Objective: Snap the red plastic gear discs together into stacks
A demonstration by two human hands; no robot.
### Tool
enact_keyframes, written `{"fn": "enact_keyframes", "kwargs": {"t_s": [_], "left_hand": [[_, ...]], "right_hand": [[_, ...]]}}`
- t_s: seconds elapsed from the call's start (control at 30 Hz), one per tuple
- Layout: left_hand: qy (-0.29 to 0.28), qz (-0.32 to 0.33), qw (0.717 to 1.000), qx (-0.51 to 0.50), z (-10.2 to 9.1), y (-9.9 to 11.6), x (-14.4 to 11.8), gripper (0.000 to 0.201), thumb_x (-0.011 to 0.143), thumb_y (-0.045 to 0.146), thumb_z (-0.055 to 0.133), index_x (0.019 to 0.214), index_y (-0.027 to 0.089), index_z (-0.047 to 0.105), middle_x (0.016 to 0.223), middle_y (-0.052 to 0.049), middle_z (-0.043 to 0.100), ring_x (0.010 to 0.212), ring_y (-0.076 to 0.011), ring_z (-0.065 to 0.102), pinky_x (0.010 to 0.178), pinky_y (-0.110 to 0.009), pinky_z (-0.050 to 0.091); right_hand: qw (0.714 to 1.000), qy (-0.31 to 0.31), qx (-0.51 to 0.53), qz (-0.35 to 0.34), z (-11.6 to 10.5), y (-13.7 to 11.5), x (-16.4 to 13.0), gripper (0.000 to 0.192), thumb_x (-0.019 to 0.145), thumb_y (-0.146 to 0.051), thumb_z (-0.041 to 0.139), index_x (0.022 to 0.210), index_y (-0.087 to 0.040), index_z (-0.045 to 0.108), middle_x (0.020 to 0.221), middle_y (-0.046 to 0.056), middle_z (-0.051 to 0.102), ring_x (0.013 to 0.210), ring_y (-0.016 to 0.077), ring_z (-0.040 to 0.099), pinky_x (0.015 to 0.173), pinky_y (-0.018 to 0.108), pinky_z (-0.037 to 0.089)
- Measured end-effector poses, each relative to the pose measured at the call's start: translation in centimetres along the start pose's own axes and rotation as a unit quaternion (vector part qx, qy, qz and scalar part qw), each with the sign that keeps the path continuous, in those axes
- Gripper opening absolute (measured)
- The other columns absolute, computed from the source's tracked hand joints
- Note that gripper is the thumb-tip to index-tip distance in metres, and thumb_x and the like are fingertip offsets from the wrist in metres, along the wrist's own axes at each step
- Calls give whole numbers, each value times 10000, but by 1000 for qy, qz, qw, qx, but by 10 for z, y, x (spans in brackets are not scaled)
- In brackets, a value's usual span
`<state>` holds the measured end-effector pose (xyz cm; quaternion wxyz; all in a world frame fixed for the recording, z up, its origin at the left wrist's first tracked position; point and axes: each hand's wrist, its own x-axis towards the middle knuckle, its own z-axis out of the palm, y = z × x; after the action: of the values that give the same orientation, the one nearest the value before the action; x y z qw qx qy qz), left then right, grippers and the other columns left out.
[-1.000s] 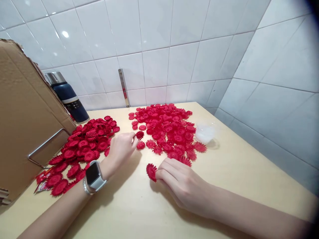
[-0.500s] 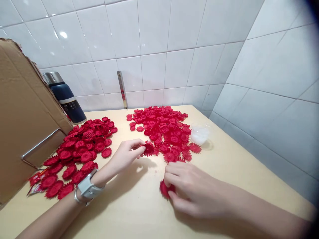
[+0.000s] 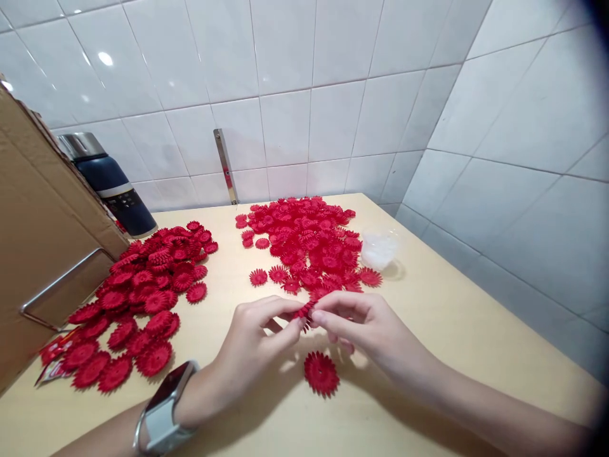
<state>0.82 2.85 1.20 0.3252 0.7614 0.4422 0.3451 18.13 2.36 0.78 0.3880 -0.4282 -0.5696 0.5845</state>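
My left hand [image 3: 266, 330] and my right hand [image 3: 368, 327] meet over the table, and both pinch one red flower-shaped disc [image 3: 305, 311] by its edges. It is tilted and partly covered by my fingers. Just below them, a single larger red flower disc [image 3: 321, 374] with a pointed rim lies flat on the tabletop. Behind my hands spreads a loose pile of small red flower discs [image 3: 309, 231]. Another heap of red flower discs [image 3: 152, 279], some of them stacked, lies to the left. A watch [image 3: 169, 400] is on my left wrist.
A cardboard box [image 3: 42, 235] with a bent metal wire [image 3: 66, 282] stands at the left, and a dark blue bottle [image 3: 114, 184] leans behind it. A metal strip [image 3: 225, 166] rests against the tiled wall. Crumpled clear plastic [image 3: 379, 249] lies right of the far pile.
My right hand has let go of the larger disc on the table and moved up to meet my left hand. My left hand has come right and nearer with a disc from the far pile.
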Motion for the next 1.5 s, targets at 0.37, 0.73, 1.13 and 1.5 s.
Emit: {"fn": "enact_keyframes", "kwargs": {"t_s": [0.37, 0.73, 1.13, 1.5], "left_hand": [[-3, 29, 999, -32, 7, 0, -5, 156, 778, 139, 565, 885, 170, 675, 836, -20, 709, 739, -129, 635, 674, -202, 506], [-24, 2, 997, -73, 8, -1, -5, 160, 752, 193, 625, 906, 181, 663, 840, -20, 702, 720, -133, 642, 679, -224, 522], [20, 21, 993, 116, 0, -3, 0, 143, 734, 100, 529, 649, 161, 627, 627, 5, 651, 580, -110, 577, 564, -202, 449], [-12, 118, 935, 334, -6, -21, 7, 168, 767, 119, 461, 626, 176, 531, 631, -20, 574, 571, -132, 509, 528, -231, 380]], "right_hand": [[996, -6, 90, 16, -3, 11, 0, 157, 740, -316, 654, 711, -164, 628, 600, -45, 520, 507, 59, 422, 492, 205, 325], [997, -1, 75, 29, -3, 9, -1, 126, 738, -262, 624, 678, -160, 582, 614, -26, 541, 528, 81, 457, 509, 222, 370], [962, -4, -215, -170, -1, 6, -10, 151, 703, -72, 494, 596, -176, 507, 606, -3, 537, 569, 126, 480, 520, 249, 384], [870, 1, -348, -349, 1, 20, -7, 211, 698, -30, 445, 564, -182, 384, 565, -4, 436, 531, 112, 383, 475, 229, 307]]}}
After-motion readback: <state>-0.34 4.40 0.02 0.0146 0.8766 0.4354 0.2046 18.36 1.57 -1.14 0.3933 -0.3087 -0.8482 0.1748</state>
